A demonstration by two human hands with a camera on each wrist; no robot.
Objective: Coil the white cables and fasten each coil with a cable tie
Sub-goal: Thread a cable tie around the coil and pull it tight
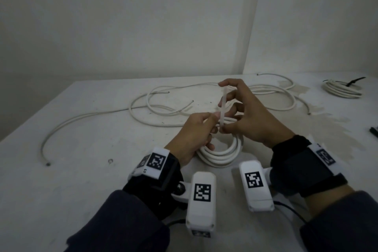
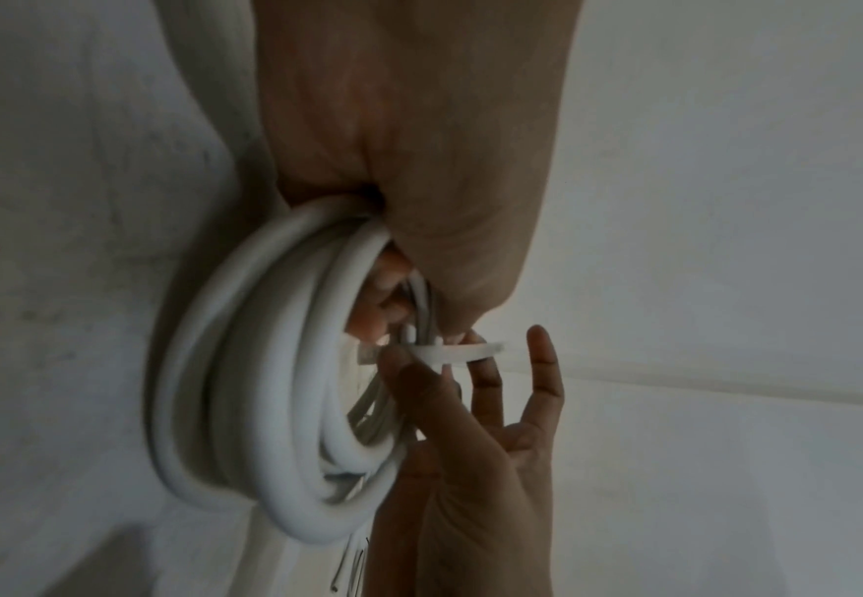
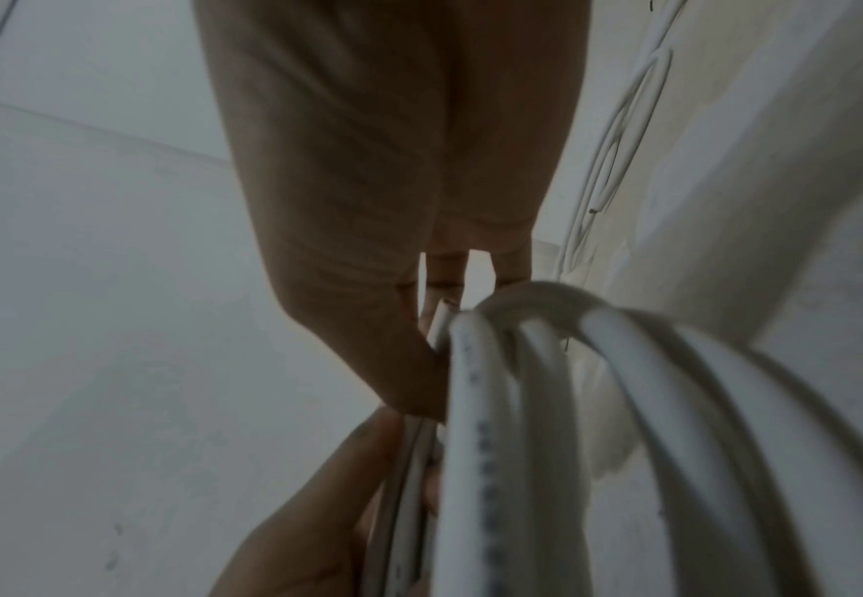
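Note:
A coil of white cable point(image 1: 222, 156) stands on edge on the white table point(image 1: 86, 170), close in front of me. My left hand point(image 1: 210, 127) grips its top left, fingers curled round the turns. A translucent white cable tie point(image 1: 223, 104) rises upright from the top of the coil. My right hand point(image 1: 227, 106) pinches it, thumb low at the coil and index fingertip on its upper end. In the left wrist view, the coil point(image 2: 265, 383) hangs from my palm and the tie point(image 2: 465, 350) crosses under the right thumb. In the right wrist view the coil point(image 3: 623, 404) fills the foreground.
Loose white cables point(image 1: 163, 106) sprawl over the back of the table, one running out to the left point(image 1: 61, 127). A coil bound with a black tie point(image 1: 341, 89) lies at the far right. A small black object point(image 1: 374, 131) sits at the right edge. Walls close off the back.

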